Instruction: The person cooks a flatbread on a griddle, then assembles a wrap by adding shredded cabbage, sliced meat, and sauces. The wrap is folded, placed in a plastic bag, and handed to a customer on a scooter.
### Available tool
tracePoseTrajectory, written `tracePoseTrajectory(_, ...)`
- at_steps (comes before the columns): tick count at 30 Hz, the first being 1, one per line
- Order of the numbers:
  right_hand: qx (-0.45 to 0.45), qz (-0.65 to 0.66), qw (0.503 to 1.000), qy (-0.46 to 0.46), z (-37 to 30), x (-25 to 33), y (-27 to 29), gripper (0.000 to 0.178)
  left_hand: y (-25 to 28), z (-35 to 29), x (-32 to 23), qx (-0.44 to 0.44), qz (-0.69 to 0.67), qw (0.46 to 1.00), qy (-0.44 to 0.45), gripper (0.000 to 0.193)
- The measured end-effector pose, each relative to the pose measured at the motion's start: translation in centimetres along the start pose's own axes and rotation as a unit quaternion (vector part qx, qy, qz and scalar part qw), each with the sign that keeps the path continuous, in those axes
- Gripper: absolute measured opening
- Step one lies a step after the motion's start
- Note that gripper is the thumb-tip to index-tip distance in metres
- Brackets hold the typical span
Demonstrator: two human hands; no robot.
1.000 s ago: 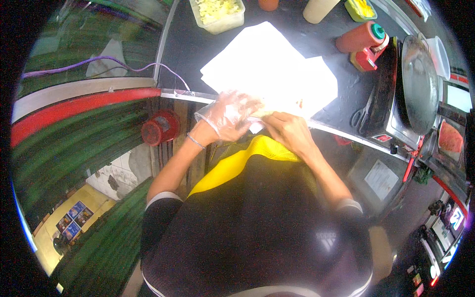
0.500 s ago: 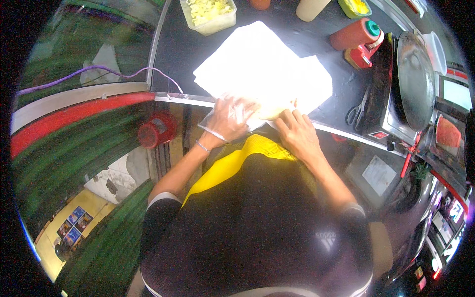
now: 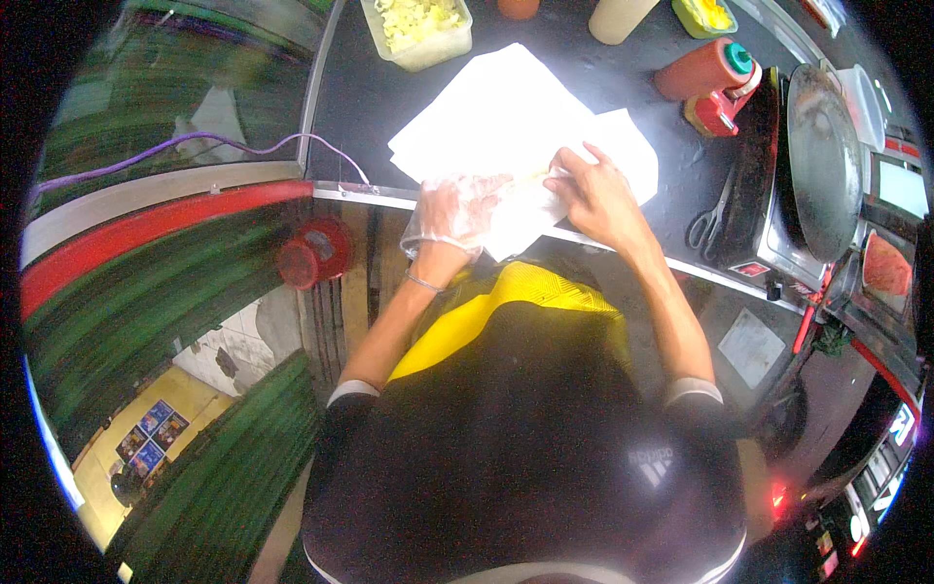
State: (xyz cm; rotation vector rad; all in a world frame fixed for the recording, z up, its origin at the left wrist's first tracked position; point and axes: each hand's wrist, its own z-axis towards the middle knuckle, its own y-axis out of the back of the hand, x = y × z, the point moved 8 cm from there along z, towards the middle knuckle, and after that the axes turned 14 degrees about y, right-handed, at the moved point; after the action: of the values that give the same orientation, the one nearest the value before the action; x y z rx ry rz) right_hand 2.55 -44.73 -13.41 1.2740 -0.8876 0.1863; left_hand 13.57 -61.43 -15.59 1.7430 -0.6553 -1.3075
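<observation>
White paper [image 3: 506, 107]: overlapping angular sheets, flat, bleached by glare; beneath and ahead of left grip [image 3: 452, 216] and right grip [image 3: 601, 200], with pale flap [image 3: 516, 231] between both, past near edge of table [image 3: 360, 107]. Table: dark, smooth, metal-trimmed. Scissors [image 3: 708, 224]: right of right grip. Pan [image 3: 822, 161]: round, dull grey, farther right.

Containers. Translucent plastic tub [image 3: 440, 56]: rectangular, of pale yellow shreds [image 3: 416, 21]; ahead of left grip. Yellow-green tub [image 3: 705, 29]: of yellow pieces [image 3: 715, 14]; far ahead and right of right grip. Squeeze bottle [image 3: 693, 70]: reddish, green-capped, on its side; red-topped jar [image 3: 715, 113] just beside; both ahead-right of right grip.

Grips. Left: in loose, wrinkled clear plastic glove [image 3: 420, 234], spread over paper; cannot tell whether closed. Right: bare, fingers bent, fingertips at paper; cannot tell, through glare, whether pinching.
</observation>
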Motion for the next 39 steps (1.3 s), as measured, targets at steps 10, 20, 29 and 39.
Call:
tracePoseTrajectory(10,-0.071,-0.171,0.975,0.122,4.6,1.1,4.7,0.038,2.3,2.2,-1.6,0.02,-0.009,0.98,0.197,0.032)
tracePoseTrajectory(20,-0.013,-0.179,0.958,0.225,-2.0,3.0,-2.3,0.049,1.0,2.4,0.4,0.041,-0.008,0.966,0.253,0.028)
tracePoseTrajectory(29,-0.069,-0.21,0.938,0.268,-2.6,1.7,-3.0,0.043,-1.2,-3.6,-3.6,-0.21,0.039,0.967,-0.138,0.03)
tracePoseTrajectory(39,-0.012,-0.06,0.973,0.221,0.1,0.7,-1.4,0.054,-4.6,-0.6,2.2,-0.142,-0.027,0.988,-0.058,0.041)
